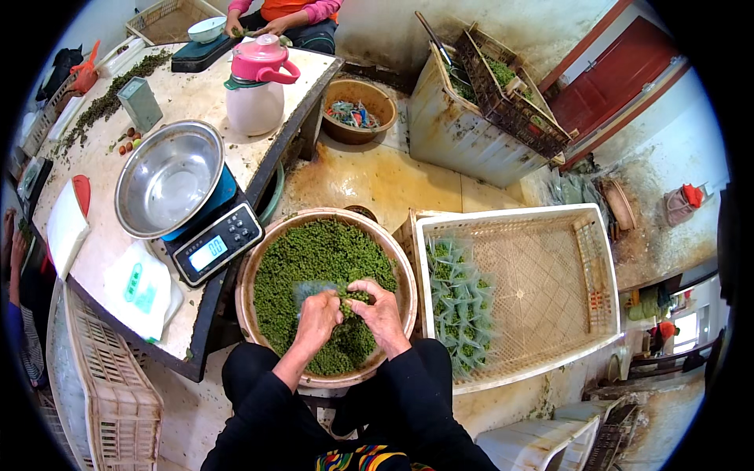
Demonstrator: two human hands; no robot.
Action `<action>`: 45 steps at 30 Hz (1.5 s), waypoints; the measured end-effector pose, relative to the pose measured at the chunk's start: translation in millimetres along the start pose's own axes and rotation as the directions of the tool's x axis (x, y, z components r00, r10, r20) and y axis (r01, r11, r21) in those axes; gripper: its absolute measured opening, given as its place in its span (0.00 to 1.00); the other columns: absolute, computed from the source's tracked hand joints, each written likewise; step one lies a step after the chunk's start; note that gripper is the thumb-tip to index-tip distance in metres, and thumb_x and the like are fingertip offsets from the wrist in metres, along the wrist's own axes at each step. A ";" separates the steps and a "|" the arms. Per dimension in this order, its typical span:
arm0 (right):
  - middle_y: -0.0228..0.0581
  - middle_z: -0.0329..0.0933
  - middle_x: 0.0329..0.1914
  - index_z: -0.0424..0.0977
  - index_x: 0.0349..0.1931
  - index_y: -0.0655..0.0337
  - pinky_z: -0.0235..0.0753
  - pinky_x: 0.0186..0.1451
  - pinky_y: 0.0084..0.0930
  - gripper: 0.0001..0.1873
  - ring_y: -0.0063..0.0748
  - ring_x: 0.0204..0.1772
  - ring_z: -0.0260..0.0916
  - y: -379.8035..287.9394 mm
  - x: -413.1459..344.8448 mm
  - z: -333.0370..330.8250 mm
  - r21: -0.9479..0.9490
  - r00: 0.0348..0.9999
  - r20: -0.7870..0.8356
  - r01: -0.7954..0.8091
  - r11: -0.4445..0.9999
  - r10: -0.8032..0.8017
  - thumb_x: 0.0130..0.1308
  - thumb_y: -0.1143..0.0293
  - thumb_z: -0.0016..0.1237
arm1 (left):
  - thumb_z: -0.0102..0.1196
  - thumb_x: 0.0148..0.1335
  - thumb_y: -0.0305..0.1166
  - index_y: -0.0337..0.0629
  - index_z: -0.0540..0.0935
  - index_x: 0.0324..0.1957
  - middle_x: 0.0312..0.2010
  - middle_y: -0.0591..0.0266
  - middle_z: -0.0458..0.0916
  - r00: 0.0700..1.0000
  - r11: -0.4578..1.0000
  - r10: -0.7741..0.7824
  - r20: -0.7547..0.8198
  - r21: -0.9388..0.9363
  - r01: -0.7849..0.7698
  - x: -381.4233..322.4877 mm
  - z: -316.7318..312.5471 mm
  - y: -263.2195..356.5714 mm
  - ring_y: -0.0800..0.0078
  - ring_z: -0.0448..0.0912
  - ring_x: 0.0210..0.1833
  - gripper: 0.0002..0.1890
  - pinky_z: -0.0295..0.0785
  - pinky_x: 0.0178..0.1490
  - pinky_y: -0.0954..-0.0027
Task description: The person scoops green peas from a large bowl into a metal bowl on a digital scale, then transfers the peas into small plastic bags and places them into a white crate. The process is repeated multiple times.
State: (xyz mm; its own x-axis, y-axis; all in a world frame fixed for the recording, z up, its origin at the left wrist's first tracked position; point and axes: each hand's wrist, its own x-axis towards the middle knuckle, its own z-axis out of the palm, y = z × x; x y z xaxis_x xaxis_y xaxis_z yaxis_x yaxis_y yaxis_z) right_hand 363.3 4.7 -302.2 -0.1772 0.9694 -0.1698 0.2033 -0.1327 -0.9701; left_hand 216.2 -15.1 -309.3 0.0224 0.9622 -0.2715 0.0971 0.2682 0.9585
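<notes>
A round tub [248, 329] full of small green berry clusters [312, 247] sits between my knees. Over its middle, my left hand [318, 315] and my right hand [380, 312] meet, the fingertips of both closed on a small bunch of green berries [347, 300]. Beside my left hand, a clear plastic bag [312, 288] lies on the berries in the tub. To the right, a white plastic crate [524, 385] holds rows of clear bags [459, 300] with green berries inside, along its left side. A digital scale [215, 247] with a metal bowl [171, 179] stands on the table at the left.
The table [235, 159] bears a pink-lidded jug [259, 88], a metal tin [140, 104] and a stack of printed bags [141, 288]. Beyond it a person [288, 20] handles plant stems. A basin [359, 112] and a large bin [465, 135] stand on the floor ahead; slatted crates [118, 382] stand lower left.
</notes>
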 end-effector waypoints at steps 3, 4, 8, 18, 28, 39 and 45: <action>0.30 0.66 0.36 0.67 0.36 0.65 0.67 0.47 0.21 0.17 0.24 0.42 0.63 8.7 -0.4 11.7 -0.105 0.971 -0.237 -0.007 0.994 -0.018 0.47 0.82 0.58 | 0.43 0.64 0.29 0.29 0.76 0.34 0.13 0.62 0.71 0.987 0.985 0.146 -0.070 0.103 -0.139 -6.6 7.6 5.3 0.77 0.69 0.15 0.12 0.64 0.20 0.72; 0.32 0.66 0.33 0.61 0.36 0.64 0.68 0.46 0.24 0.21 0.27 0.40 0.65 10.2 4.9 12.5 -0.244 0.960 -0.257 0.046 0.969 -0.110 0.44 0.83 0.59 | 0.44 0.64 0.29 0.28 0.76 0.40 0.13 0.61 0.72 0.982 0.965 0.178 -0.062 0.207 -0.162 -5.7 11.4 -3.9 0.76 0.71 0.16 0.12 0.65 0.21 0.71; 0.43 0.70 0.42 0.60 0.42 0.63 0.68 0.53 0.35 0.22 0.38 0.49 0.69 -7.8 19.5 15.0 -0.608 0.986 -0.127 0.009 0.794 -0.109 0.48 0.81 0.54 | 0.45 0.62 0.28 0.31 0.75 0.46 0.14 0.51 0.74 0.897 0.780 0.440 -0.051 0.517 -0.353 3.0 19.4 -11.4 0.65 0.76 0.18 0.13 0.68 0.22 0.66; 0.44 0.56 0.58 0.49 0.64 0.58 0.67 0.56 0.54 0.39 0.40 0.58 0.60 0.9 -19.9 -30.6 0.686 0.896 0.257 -0.432 0.585 0.361 0.55 0.71 0.58 | 0.42 0.66 0.28 0.30 0.75 0.48 0.16 0.67 0.70 0.996 0.991 0.077 -0.055 -0.108 -0.082 3.2 -0.5 0.9 0.81 0.67 0.19 0.14 0.65 0.25 0.77; 0.47 0.68 0.47 0.64 0.55 0.64 0.76 0.43 0.23 0.32 0.31 0.42 0.71 -4.9 -14.7 -24.0 -0.022 0.971 -0.229 0.060 0.998 -0.063 0.49 0.78 0.61 | 0.42 0.67 0.28 0.31 0.74 0.52 0.19 0.72 0.67 0.996 0.982 -0.018 0.089 -0.184 0.034 -7.0 3.5 12.7 0.84 0.65 0.21 0.15 0.63 0.26 0.79; 0.30 0.71 0.29 0.72 0.36 0.63 0.71 0.33 0.21 0.14 0.23 0.29 0.65 12.7 4.2 -1.5 -0.337 0.998 -0.048 0.019 0.941 -0.037 0.48 0.79 0.58 | 0.46 0.63 0.26 0.34 0.75 0.51 0.18 0.66 0.73 0.953 0.939 0.300 0.042 0.165 -0.303 -17.2 16.9 12.9 0.82 0.68 0.19 0.15 0.66 0.23 0.76; 0.44 0.74 0.41 0.72 0.47 0.65 0.70 0.54 0.33 0.19 0.37 0.51 0.69 14.3 4.1 -7.7 -0.278 0.998 0.008 0.056 0.959 -0.056 0.51 0.82 0.52 | 0.46 0.63 0.26 0.32 0.76 0.48 0.17 0.66 0.73 0.971 0.973 0.231 0.066 -0.026 -0.230 -23.9 17.2 18.9 0.81 0.70 0.20 0.13 0.66 0.24 0.76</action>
State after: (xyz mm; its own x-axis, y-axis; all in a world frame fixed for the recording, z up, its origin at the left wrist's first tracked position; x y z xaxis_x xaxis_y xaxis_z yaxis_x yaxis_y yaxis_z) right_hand 372.9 8.4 -315.4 -0.1957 0.9737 -0.1169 0.4526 -0.0161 -0.8915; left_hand 234.6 -33.9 -286.1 0.1096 0.9928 -0.0480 0.0633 0.0412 0.9971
